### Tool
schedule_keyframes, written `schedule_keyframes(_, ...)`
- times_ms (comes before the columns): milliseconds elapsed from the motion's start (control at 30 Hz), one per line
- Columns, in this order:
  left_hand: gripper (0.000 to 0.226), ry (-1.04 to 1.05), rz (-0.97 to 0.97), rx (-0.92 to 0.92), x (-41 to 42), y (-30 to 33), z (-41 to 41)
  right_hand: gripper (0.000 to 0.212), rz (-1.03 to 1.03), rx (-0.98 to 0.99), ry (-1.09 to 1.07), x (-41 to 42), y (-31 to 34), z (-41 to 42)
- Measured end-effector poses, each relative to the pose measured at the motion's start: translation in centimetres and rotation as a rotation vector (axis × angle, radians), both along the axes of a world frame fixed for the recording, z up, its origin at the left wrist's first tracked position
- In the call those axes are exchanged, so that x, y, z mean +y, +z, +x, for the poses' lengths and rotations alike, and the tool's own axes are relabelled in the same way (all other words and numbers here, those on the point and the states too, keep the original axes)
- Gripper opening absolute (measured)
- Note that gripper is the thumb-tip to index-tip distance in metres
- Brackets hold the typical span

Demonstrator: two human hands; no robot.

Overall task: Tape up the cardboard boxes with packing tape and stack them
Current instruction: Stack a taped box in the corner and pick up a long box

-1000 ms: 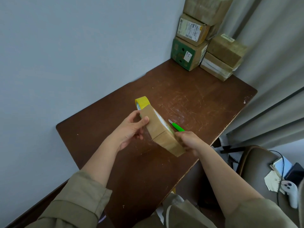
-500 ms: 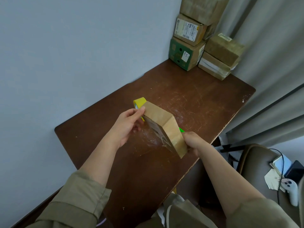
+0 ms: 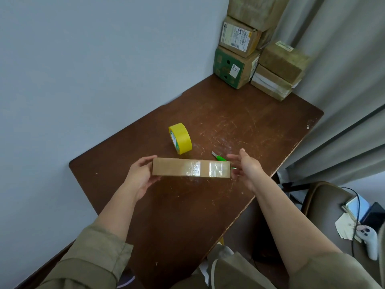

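Box [image 3: 191, 167] looks taped already, so I'd carry it level to the stacks [image 3: 258, 49] at the desk's [image 3: 166, 215] far right corner. Left hand [image 3: 139, 177] curls round its left end; right hand [image 3: 245, 168] lies open-fingered at the right end. It's above the desk's middle, tape roll [image 3: 180, 138] just beyond.

The box [image 3: 191, 167] is matt brown cardboard banded with glossy clear tape, the table [image 3: 260, 126] is dark wood, scratched and scuffed pale, the tape roll [image 3: 180, 138] is glossy yellow plastic, the curtain [image 3: 343, 84] is matt grey cloth.
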State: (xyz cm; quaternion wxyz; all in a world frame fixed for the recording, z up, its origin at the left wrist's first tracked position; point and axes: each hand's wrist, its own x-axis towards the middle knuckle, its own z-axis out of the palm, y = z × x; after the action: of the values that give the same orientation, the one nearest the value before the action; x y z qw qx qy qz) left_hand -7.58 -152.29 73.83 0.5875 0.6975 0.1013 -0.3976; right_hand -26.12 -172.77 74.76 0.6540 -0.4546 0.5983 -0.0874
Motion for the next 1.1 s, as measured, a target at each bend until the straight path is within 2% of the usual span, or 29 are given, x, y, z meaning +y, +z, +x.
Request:
schedule_keyframes(67,0.021,0.043,-0.003,0.108,0.2,0.3,0.0,0.052,-0.006,-0.063,-0.006,-0.1,0.2,-0.1)
schedule_keyframes(133,0.031,0.063,-0.021,0.202,0.2,0.4,-0.1,0.053,-0.023,-0.104,0.029,-0.2,0.4,-0.1)
schedule_keyframes(267,0.028,-0.063,0.018,0.17,0.2,-0.5,-0.7,0.05,-0.034,-0.153,0.083,0.0,0.8,0.2)
schedule_keyframes(433,0.048,-0.026,0.035,0.133,0.3,-0.9,-0.8,0.048,-0.029,-0.181,0.089,0.1,1.1,0.1)
schedule_keyframes(700,0.036,0.088,0.011,0.066,-0.5,-0.6,-0.5,0.044,-0.06,-0.078,0.096,0.3,-0.6,0.0)
schedule_keyframes(867,0.034,-0.06,0.175,0.049,-0.4,-1.5,-1.7,0.049,-0.003,0.123,0.192,0.7,-2.6,-0.8)
schedule_keyframes(1000,0.047,-0.113,0.269,0.151,0.2,-2.4,-2.4,0.035,0.06,0.21,0.197,1.5,-3.4,-1.8)
schedule_keyframes(1100,0.048,-0.159,0.291,0.18,0.5,-3.0,-3.0,0.03,0.11,0.182,0.175,1.8,-4.4,-2.3)
